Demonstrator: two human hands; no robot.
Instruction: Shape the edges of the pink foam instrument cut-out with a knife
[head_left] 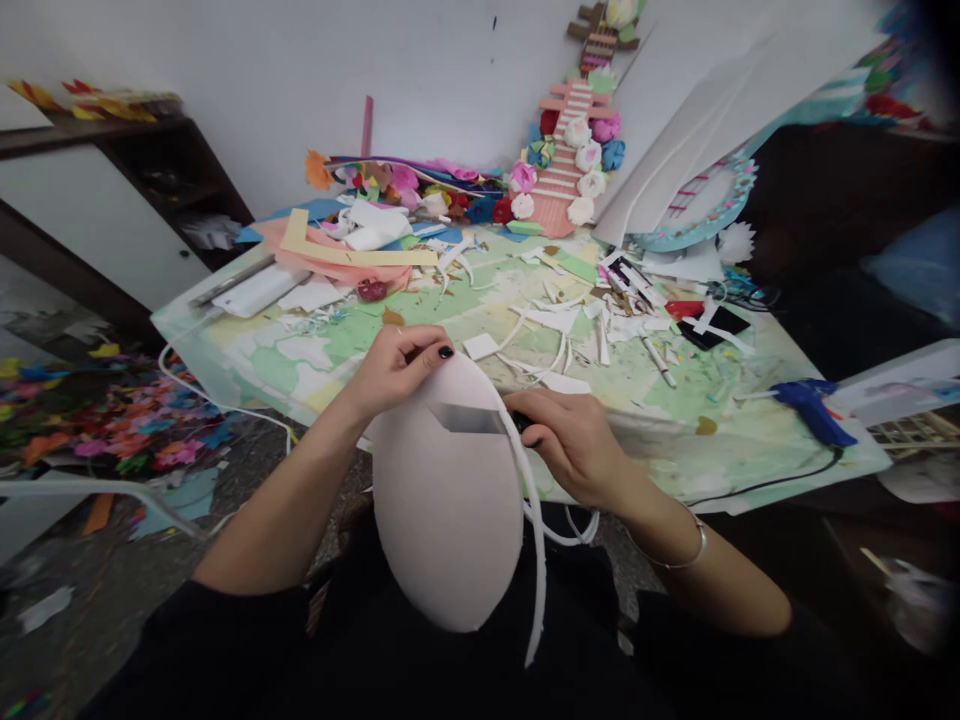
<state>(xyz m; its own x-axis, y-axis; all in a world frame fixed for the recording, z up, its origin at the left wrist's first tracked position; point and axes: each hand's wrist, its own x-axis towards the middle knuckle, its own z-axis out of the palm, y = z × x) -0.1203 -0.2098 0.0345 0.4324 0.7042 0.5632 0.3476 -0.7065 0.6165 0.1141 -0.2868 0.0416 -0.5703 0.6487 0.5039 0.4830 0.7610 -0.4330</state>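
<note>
A white oval board is held upright before my chest. My left hand is closed on its top edge, with the thumb on the near face. At the right edge, my right hand grips a utility knife, its dark handle mostly hidden by the fingers. The knife's wide grey blade with a slanted tip lies across the upper face of the board. A narrow white strip runs down along the board's right edge and hangs loose below, passing in front of the blade.
The green-patterned table carries white offcuts, a yellow L-shaped piece, a pen and, at right, a blue glue gun. Paper flowers decorate a pink ladder piece against the wall. Colourful scraps cover the left floor.
</note>
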